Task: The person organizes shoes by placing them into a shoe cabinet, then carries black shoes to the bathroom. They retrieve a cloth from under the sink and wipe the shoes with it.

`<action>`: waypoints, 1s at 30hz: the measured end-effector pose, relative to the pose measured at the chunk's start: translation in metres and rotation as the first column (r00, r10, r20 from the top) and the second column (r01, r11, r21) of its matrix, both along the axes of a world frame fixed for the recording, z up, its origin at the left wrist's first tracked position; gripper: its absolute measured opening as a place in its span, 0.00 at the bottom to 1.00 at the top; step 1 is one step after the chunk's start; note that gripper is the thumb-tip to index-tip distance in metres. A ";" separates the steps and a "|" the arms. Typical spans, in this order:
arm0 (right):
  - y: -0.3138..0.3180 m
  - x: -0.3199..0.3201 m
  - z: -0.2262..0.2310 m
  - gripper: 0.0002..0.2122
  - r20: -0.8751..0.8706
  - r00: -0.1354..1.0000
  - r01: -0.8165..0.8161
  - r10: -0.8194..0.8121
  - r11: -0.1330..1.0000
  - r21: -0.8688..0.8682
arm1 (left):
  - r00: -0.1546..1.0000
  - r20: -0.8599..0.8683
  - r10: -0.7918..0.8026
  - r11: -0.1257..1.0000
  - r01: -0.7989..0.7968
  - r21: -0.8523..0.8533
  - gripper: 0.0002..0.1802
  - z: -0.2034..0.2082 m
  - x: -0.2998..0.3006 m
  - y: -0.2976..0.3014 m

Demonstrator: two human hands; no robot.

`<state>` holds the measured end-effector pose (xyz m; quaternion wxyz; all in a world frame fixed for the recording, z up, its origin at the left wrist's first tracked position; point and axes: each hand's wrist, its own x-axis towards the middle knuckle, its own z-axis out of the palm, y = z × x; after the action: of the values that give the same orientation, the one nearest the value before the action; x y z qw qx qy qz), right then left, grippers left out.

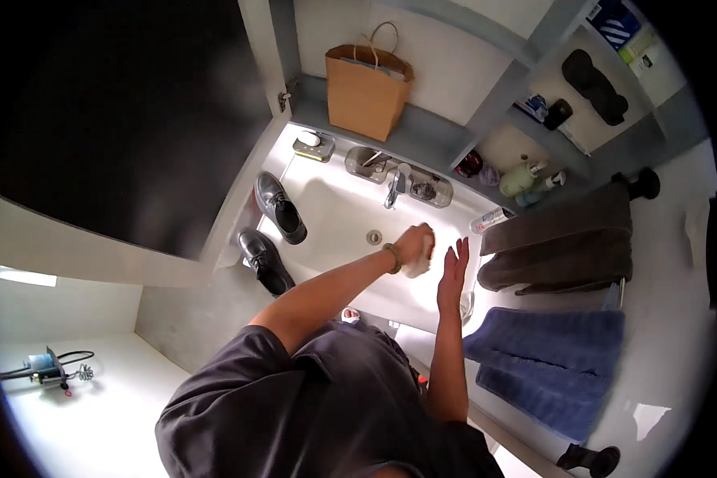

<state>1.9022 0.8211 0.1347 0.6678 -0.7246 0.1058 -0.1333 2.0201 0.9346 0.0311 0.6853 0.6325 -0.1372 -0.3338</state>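
Note:
My left hand (413, 244), with a beaded bracelet at the wrist, is over the white sink (327, 211), to the right of the drain. Its fingers are closed on a pale, crumpled cloth (417, 265) that hangs below them; bright glare blurs its outline. My right hand (452, 279) is held upright near the sink's right side, fingers stretched out, touching nothing. A black lace-up shoe (280, 209) rests at the sink's left edge, and a second black shoe (264, 261) lies just nearer to me.
A chrome tap (397, 187) stands at the back, between a soap dish (314, 146) and a grey tray (432, 191). An open cabinet door (135, 127) looms at left. Towels (550, 358) hang at right. A paper bag (366, 92) stands on the shelf.

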 end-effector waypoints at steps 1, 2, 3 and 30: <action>0.000 0.007 -0.005 0.31 -0.018 0.999 -0.036 0.038 0.995 0.097 | 0.997 0.083 0.008 0.995 0.001 -0.098 0.19 0.006 -0.009 -0.011; -0.006 0.009 -0.008 0.31 -0.026 0.998 -0.045 0.051 0.980 0.194 | 0.986 0.169 0.000 0.980 0.033 -0.195 0.19 0.031 -0.024 -0.023; -0.016 0.012 -0.026 0.31 -0.042 0.999 0.003 0.013 0.934 0.357 | 0.986 0.167 -0.032 0.979 0.065 -0.195 0.19 0.054 -0.038 -0.031; 0.016 0.028 -0.058 0.24 -0.389 0.915 0.052 0.108 0.925 0.378 | 0.868 0.435 0.239 0.910 -0.357 0.212 0.26 0.042 -0.102 0.057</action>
<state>1.9306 0.8368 0.0771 0.7611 -0.5946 0.2540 0.0513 1.9186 0.9911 0.0729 0.5877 0.7929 -0.1241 -0.1026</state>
